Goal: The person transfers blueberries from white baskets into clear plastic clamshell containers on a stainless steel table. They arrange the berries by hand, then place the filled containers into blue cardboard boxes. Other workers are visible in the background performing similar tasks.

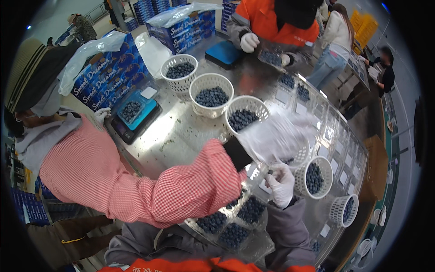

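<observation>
My right hand [282, 185], in a white glove, has its thumb and fingertips pinched on what looks like a single blueberry [270, 172]. It is beside a white perforated basket [296, 176] of blueberries. My left hand is out of view; a co-worker's red checked sleeve [190, 190] crosses in front of my left side. Below that sleeve, close to my body, lie clear plastic punnets filled with blueberries [234, 234]. Past the sleeve's black cuff, a blurred whitish shape [275, 136] covers part of another basket; whether it is glove or plastic I cannot tell.
More baskets of blueberries [211, 97] curve across the metal table [180, 136]. Clear punnets with white pads [334, 166] line the right side. A scale [136, 122] bears a filled punnet at left, near stacked blue cartons [108, 76]. Opposite, a co-worker [272, 27] in orange holds a punnet.
</observation>
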Demonstrator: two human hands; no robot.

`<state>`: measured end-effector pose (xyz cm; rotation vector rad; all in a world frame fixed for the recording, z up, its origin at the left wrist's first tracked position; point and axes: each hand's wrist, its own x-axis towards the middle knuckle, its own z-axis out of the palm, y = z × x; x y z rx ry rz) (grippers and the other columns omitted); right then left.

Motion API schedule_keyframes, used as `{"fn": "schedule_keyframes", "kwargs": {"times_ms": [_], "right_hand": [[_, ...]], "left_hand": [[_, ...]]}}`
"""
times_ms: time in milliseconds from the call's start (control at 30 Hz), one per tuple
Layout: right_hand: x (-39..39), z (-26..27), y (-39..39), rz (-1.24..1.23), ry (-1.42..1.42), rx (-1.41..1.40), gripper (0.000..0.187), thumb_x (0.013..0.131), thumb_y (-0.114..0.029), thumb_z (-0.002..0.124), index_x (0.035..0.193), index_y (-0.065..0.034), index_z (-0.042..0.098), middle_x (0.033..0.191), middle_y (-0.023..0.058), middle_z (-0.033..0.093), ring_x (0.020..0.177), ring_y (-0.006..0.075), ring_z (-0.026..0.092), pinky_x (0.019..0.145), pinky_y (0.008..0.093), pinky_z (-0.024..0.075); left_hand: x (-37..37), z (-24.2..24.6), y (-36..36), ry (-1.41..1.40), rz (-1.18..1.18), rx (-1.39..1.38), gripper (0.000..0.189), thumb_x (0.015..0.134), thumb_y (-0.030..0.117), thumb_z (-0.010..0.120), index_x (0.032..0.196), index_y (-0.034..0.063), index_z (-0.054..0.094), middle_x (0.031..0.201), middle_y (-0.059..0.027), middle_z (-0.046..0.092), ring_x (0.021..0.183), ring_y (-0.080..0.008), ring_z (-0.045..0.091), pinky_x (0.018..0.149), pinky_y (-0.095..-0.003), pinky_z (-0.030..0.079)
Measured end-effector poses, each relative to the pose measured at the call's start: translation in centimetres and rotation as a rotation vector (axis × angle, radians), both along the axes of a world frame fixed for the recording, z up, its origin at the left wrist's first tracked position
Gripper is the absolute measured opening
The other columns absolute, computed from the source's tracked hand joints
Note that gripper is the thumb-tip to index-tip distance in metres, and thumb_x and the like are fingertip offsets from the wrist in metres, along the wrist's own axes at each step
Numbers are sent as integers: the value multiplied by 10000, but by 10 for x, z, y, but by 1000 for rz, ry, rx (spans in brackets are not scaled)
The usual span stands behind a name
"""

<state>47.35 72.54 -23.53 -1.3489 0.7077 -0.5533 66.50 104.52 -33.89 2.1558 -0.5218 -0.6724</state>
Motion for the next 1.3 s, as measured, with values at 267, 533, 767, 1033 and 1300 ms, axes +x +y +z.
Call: {"fn": "schedule_keyframes", "kwargs": {"times_ms": [267, 533, 767, 1033, 1300], "right_hand": [[68, -30, -10, 59, 48, -9, 223, 845, 30, 723, 1034, -25, 619, 782, -30, 576, 658, 36, 524, 591, 181, 437], [129, -18, -72, -156, 14, -311, 223, 869, 24, 694, 1081, -20, 641, 805, -10, 619, 643, 45, 549, 590, 193, 457], [137, -30, -93, -64, 97, -363, 303, 934, -71, 705, 1233, -34, 678, 830, -17, 612, 725, 60, 540, 665, 203, 469], [96, -49, -83, -248, 53, -381, 309, 1010, -88, 623, 1313, -27, 642, 857, -68, 582, 721, 26, 487, 645, 170, 409], [101, -21, 32, 523, 511, -520, 375, 954, -54, 625, 1327, -14, 629, 1128, 85, 681, 929, 159, 646, 832, 254, 519]], "left_hand": [[21, 2, -2, 110, -114, 47, 413, 922, 205, 642, 1288, 15, 641, 1075, -151, 744, 897, -193, 714, 815, -329, 550], [34, 8, -15, 298, -89, -7, 393, 926, 212, 670, 1261, 6, 666, 886, -53, 710, 751, -105, 621, 757, -277, 527], [42, -13, -29, 299, -136, 16, 326, 925, 195, 676, 1195, 13, 676, 862, -40, 684, 780, -101, 615, 733, -284, 510], [70, -23, -37, 206, -188, 114, 275, 910, 284, 660, 1012, 28, 666, 826, -81, 692, 771, -194, 659, 747, -358, 525], [113, 0, -26, -92, -154, 228, 266, 932, 302, 618, 1025, 64, 690, 920, -160, 719, 873, -357, 693, 787, -437, 534]]}}
